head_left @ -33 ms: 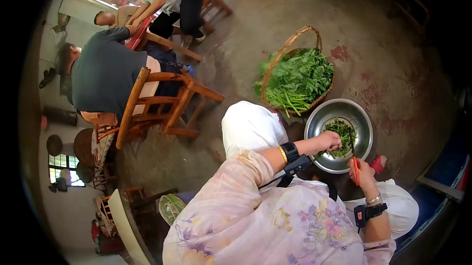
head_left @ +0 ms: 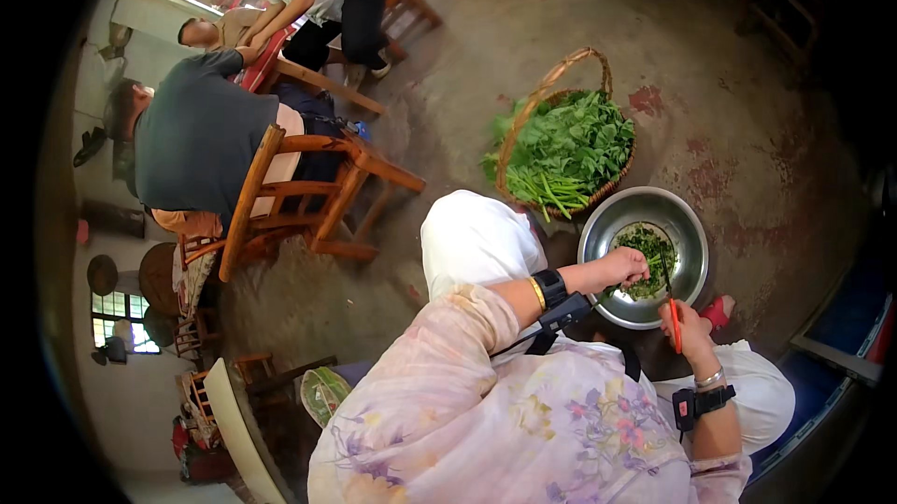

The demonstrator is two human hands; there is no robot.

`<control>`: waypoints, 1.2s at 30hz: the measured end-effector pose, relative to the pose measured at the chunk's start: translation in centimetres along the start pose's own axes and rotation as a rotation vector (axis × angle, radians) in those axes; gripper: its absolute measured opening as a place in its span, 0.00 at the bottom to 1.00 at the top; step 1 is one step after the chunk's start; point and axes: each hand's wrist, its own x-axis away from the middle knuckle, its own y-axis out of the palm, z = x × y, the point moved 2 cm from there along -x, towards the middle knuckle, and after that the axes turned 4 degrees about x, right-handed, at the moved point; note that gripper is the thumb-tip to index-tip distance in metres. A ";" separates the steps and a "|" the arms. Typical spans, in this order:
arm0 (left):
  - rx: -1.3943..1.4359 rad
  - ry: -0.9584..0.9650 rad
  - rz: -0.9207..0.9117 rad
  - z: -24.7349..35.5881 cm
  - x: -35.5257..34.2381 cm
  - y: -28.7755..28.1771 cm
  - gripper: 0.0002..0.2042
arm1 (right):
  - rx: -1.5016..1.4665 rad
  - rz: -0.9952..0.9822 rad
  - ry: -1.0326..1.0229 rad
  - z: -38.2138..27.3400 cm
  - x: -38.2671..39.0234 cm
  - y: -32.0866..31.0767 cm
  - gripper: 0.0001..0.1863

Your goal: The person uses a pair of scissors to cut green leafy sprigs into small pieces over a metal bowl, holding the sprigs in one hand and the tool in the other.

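A steel bowl (head_left: 692,241) stands on the floor between my knees, with chopped greens (head_left: 647,252) in its bottom. Over its left side my left hand (head_left: 623,267) is closed, with a bit of leafy greens showing dark beneath it; most of what it holds is hidden by the fingers. My right hand (head_left: 690,325) is at the bowl's near right rim, wrapped round the orange handles of a pair of scissors (head_left: 676,312). Their dark blades point away from me over the chopped greens, close to my left fingertips.
A wicker basket (head_left: 605,65) with a tall handle, heaped with leafy greens, stands just beyond the bowl. Wooden chairs (head_left: 308,191) and several people (head_left: 206,130) around a table are at the left. A blue object (head_left: 846,317) lies along the right side.
The scissors' blades have shifted slightly to the left over the bowl. My left hand stays in the same place.
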 end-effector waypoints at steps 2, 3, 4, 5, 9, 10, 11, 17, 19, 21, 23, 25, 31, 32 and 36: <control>-0.009 -0.022 -0.011 0.4 0.2 0.4 0.09 | 0.016 -0.021 -0.017 0.0 -0.1 -0.1 0.20; -0.023 -0.044 -0.025 0.5 0.3 0.6 0.09 | 0.030 -0.037 -0.038 -0.1 -0.2 -0.1 0.20; -0.018 -0.044 -0.020 0.5 0.4 0.7 0.09 | 0.032 -0.043 -0.036 -0.6 -0.1 -0.1 0.20; -0.037 -0.039 -0.029 0.4 0.5 0.8 0.09 | -0.017 -0.055 0.073 -1.5 0.0 -0.2 0.20; -0.048 -0.048 -0.022 0.3 1.0 0.8 0.09 | 0.023 -0.105 0.135 -1.6 -0.1 -0.3 0.21; -0.044 -0.047 -0.028 0.2 0.8 0.7 0.09 | 0.026 -0.102 0.139 -1.5 -0.1 -0.3 0.21; -0.030 -0.049 -0.029 0.0 0.6 0.6 0.09 | 0.032 -0.096 0.152 -1.3 -0.1 -0.2 0.21; 0.011 -0.017 0.003 -0.5 0.2 0.2 0.09 | 0.032 -0.051 0.073 0.5 -0.3 0.5 0.20; 0.019 -0.035 0.006 0.2 -0.5 0.5 0.08 | 0.145 0.000 -0.021 2.8 -1.3 0.1 0.19; -0.122 0.004 0.056 1.3 0.6 0.5 0.06 | 0.183 0.031 -0.059 0.5 -0.7 0.2 0.18; -0.073 0.158 0.066 0.2 1.2 -0.3 0.05 | 0.166 -0.044 0.084 -3.7 0.5 0.2 0.25; 0.040 0.054 0.115 2.1 1.5 1.2 0.05 | 0.228 0.031 -0.039 -0.4 -0.6 0.0 0.30; 0.099 -0.127 0.016 1.5 1.0 0.7 0.09 | 0.290 0.011 0.008 -1.3 -0.5 0.1 0.31; 0.097 -0.138 0.006 1.4 0.9 0.9 0.09 | 0.290 0.034 -0.005 -1.2 -0.5 0.1 0.31; 0.041 -0.161 -0.009 1.2 1.0 1.0 0.09 | 0.329 0.047 -0.014 -0.7 -0.7 0.1 0.28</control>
